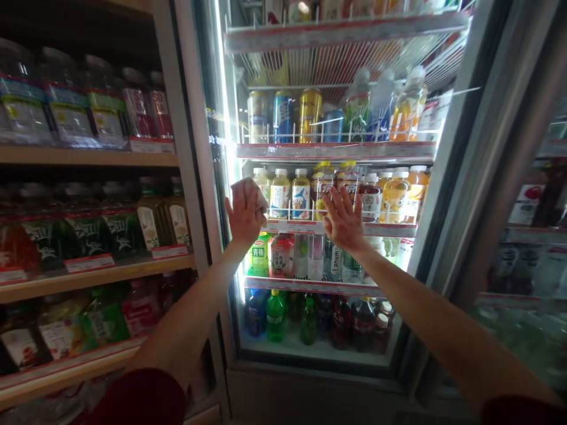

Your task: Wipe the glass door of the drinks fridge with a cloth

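Bottles (301, 195) and cans (310, 112) line fridge shelves (336, 151) behind the hands (343, 221).

Decent open room between the left grip (245, 217) and the right grip (344, 223), and the gap between the left forearm (195, 304) and right forearm (425, 304) widens toward the bottom. Going deeper looks blocked tho, seems like a glass door (310, 365) in front of the bottles (276, 316). Wooden shelves (88, 154) crowd the left side, metal frame (487, 177) limits the right
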The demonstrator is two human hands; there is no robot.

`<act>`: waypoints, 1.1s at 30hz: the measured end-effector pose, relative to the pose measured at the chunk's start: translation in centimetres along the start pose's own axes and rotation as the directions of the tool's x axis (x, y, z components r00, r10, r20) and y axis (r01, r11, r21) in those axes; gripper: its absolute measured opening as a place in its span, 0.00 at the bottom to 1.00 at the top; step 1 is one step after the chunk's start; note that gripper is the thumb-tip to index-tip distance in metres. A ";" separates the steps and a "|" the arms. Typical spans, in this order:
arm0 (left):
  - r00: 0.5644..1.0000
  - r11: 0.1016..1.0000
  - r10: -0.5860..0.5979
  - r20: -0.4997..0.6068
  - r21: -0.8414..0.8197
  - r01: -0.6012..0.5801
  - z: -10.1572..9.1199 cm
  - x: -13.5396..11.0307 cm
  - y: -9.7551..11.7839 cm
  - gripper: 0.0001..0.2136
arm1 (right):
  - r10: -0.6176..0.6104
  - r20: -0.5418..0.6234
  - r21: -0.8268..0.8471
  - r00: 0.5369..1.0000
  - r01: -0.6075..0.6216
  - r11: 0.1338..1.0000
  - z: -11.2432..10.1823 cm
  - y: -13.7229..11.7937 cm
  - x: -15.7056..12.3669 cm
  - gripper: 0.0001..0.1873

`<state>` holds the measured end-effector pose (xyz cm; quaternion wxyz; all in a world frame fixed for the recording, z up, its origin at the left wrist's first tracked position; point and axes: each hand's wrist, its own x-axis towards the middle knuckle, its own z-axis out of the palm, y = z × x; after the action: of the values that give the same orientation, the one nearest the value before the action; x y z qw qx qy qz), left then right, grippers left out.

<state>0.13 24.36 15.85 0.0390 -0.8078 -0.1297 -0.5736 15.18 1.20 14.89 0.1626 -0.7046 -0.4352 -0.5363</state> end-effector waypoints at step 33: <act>0.983 0.982 0.183 0.033 0.050 -0.184 -0.3 -2.7 -1.9 0.21 | 0.033 -0.049 -0.013 0.998 -0.033 0.999 -0.2 -1.7 0.1 0.27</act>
<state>-1.48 25.70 13.26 0.1111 -0.8230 -0.0703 -0.5527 13.73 2.02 14.65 0.1771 -0.6995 -0.4156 -0.5537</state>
